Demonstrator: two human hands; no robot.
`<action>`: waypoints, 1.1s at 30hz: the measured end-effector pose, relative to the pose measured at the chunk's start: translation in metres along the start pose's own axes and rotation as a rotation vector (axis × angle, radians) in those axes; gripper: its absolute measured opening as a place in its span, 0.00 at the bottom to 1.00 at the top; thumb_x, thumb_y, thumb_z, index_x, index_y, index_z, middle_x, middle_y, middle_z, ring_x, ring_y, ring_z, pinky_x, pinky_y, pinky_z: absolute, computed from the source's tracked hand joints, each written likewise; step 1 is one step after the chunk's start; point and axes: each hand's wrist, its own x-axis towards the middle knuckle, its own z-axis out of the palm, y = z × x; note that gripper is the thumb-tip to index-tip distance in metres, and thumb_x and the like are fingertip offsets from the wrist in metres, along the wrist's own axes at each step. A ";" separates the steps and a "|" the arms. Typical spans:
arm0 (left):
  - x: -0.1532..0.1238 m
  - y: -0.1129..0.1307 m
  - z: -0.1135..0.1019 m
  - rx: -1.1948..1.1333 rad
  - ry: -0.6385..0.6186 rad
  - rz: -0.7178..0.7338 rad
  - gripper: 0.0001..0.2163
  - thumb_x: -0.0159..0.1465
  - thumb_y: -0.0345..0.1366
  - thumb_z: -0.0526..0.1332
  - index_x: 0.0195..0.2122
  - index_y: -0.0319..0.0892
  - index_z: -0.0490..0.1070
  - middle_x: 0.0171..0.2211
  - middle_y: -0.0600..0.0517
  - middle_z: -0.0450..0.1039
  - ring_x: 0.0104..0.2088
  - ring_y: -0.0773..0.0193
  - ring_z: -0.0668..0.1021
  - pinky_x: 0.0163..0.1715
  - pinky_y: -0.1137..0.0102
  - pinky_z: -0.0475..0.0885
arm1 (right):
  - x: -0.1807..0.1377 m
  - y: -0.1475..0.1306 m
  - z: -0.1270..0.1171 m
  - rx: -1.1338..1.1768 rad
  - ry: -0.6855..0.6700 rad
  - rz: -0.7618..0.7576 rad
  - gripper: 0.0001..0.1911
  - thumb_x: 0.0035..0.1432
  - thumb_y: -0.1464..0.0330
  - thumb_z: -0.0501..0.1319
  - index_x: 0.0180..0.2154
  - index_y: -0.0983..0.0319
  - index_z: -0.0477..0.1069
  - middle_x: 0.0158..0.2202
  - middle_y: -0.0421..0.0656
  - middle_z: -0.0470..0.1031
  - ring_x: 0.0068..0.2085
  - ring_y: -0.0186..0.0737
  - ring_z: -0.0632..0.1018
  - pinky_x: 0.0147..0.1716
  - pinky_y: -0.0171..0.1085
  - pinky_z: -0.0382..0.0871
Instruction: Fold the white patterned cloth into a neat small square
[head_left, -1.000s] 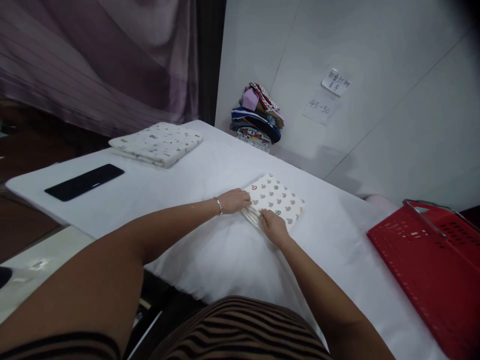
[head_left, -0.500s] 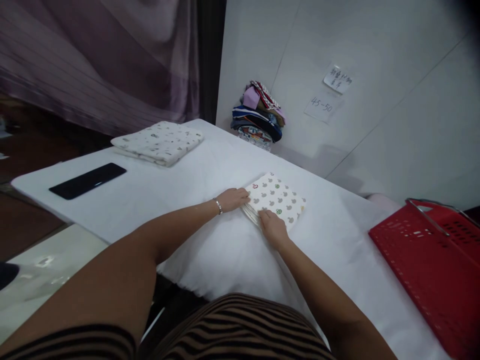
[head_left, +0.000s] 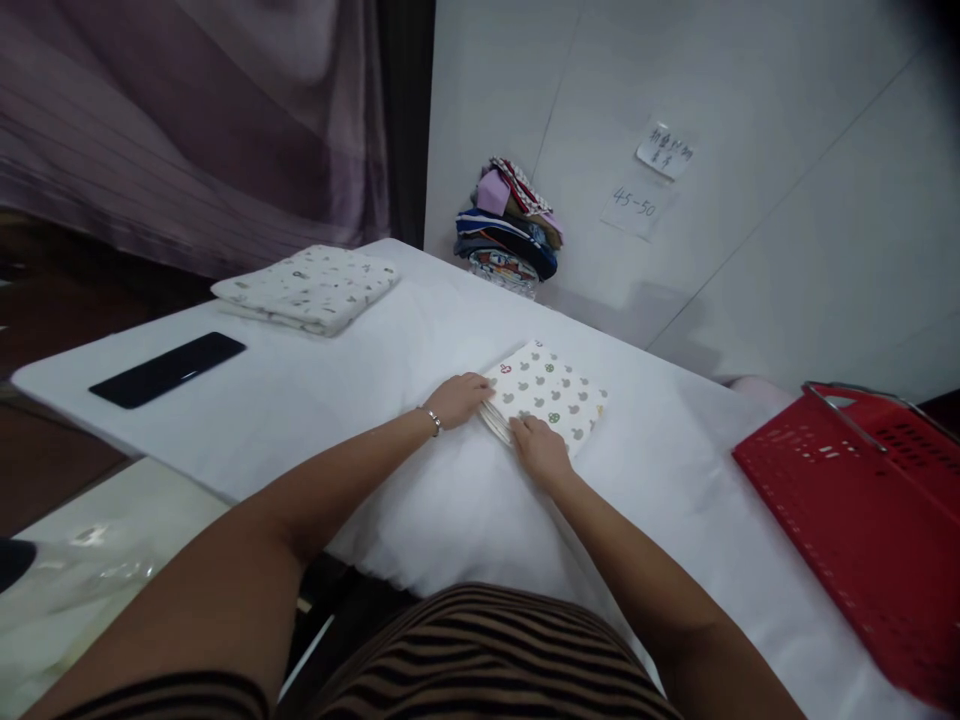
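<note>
**Folded cloth gripped along its near edge by both hands**

On the middle of the table, your left hand is closed on the cloth's left corner, the fingers bent over it. Your right hand is closed over the near edge, its fingertips on the printed top. The right thumb is hard to make out, so how firmly it pinches is uncertain.

Count two folded cloths: yours, plus a second cloth toward the table's far left corner. One black slab lies near the table's left end, one red basket at its right end. Past the table's far edge stand one clothes pile and two wall notes, an upper note and a lower note.

The view cuts off the basket's right side; the table hides the pile's foot.
</note>
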 end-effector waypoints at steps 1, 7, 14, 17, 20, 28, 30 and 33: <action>-0.001 0.005 -0.002 -0.015 0.033 -0.021 0.15 0.62 0.29 0.52 0.48 0.44 0.68 0.48 0.48 0.69 0.49 0.61 0.68 0.45 0.66 0.64 | 0.000 0.000 0.000 0.002 0.004 0.000 0.18 0.66 0.64 0.43 0.53 0.57 0.61 0.43 0.46 0.68 0.42 0.42 0.68 0.32 0.35 0.60; -0.010 0.034 -0.005 -0.042 0.084 0.039 0.13 0.64 0.31 0.49 0.47 0.44 0.68 0.47 0.48 0.70 0.50 0.61 0.68 0.48 0.62 0.61 | 0.001 -0.001 0.000 0.033 0.024 -0.001 0.18 0.65 0.65 0.43 0.52 0.57 0.62 0.42 0.46 0.68 0.41 0.43 0.68 0.33 0.36 0.60; -0.014 0.043 0.004 -0.076 0.108 0.008 0.10 0.62 0.31 0.52 0.43 0.45 0.70 0.42 0.49 0.72 0.45 0.61 0.70 0.47 0.61 0.62 | -0.012 0.008 0.000 0.141 0.079 -0.080 0.20 0.62 0.68 0.48 0.55 0.59 0.60 0.43 0.48 0.68 0.42 0.43 0.68 0.39 0.39 0.62; -0.015 0.041 0.007 -0.090 0.135 0.009 0.10 0.63 0.32 0.52 0.42 0.44 0.70 0.42 0.49 0.72 0.45 0.60 0.70 0.46 0.61 0.63 | -0.033 0.020 0.005 0.175 0.184 -0.075 0.21 0.60 0.70 0.50 0.56 0.62 0.60 0.45 0.50 0.68 0.44 0.44 0.66 0.43 0.41 0.61; -0.015 0.038 0.011 -0.093 0.158 0.018 0.10 0.63 0.32 0.50 0.41 0.44 0.70 0.41 0.49 0.72 0.45 0.60 0.71 0.46 0.62 0.63 | -0.054 0.028 0.015 0.196 0.263 0.003 0.17 0.61 0.69 0.50 0.50 0.64 0.65 0.44 0.50 0.68 0.43 0.44 0.66 0.43 0.41 0.61; -0.011 0.040 0.010 -0.082 0.161 -0.027 0.10 0.62 0.33 0.52 0.39 0.44 0.72 0.41 0.49 0.73 0.45 0.60 0.71 0.47 0.60 0.63 | -0.066 0.024 0.028 0.258 0.302 0.048 0.16 0.63 0.69 0.47 0.48 0.62 0.67 0.42 0.47 0.68 0.43 0.42 0.65 0.44 0.38 0.61; -0.009 0.047 0.005 -0.073 0.159 -0.064 0.10 0.61 0.31 0.52 0.38 0.44 0.72 0.41 0.49 0.73 0.45 0.60 0.71 0.49 0.58 0.61 | -0.066 0.025 0.028 0.276 0.294 0.057 0.16 0.63 0.69 0.47 0.49 0.61 0.67 0.43 0.47 0.68 0.44 0.42 0.65 0.44 0.39 0.62; -0.008 0.059 0.001 -0.079 0.147 -0.049 0.14 0.57 0.27 0.52 0.42 0.44 0.71 0.44 0.49 0.72 0.48 0.60 0.70 0.53 0.56 0.57 | -0.066 0.026 0.029 0.309 0.309 0.053 0.16 0.63 0.68 0.48 0.49 0.61 0.67 0.43 0.48 0.67 0.45 0.42 0.65 0.44 0.40 0.62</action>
